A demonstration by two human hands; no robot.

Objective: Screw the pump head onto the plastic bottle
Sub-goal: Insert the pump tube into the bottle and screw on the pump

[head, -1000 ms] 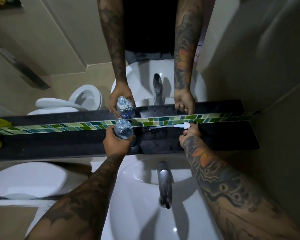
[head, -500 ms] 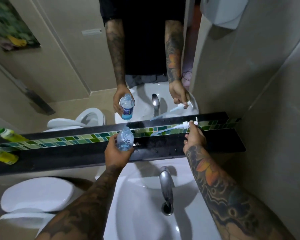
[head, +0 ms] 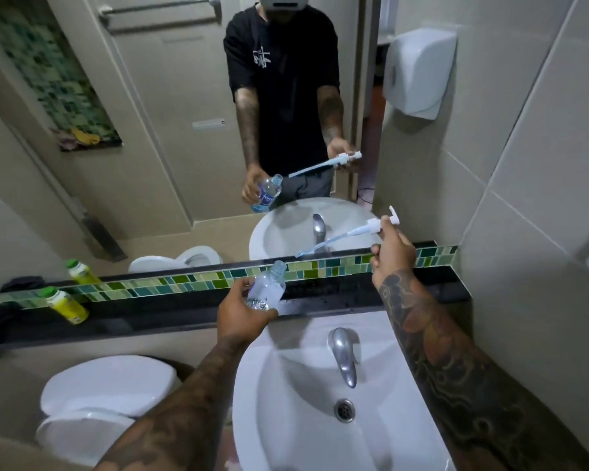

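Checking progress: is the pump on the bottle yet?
Off. Bottle neck bare in left hand; right hand holds pump apart.

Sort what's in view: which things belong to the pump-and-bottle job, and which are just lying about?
In the job:
plastic bottle, open-necked, in left hand
pump head with dip tube, in right hand

Lying about:
yellow bottle on the ledge
tap
basin
toilet
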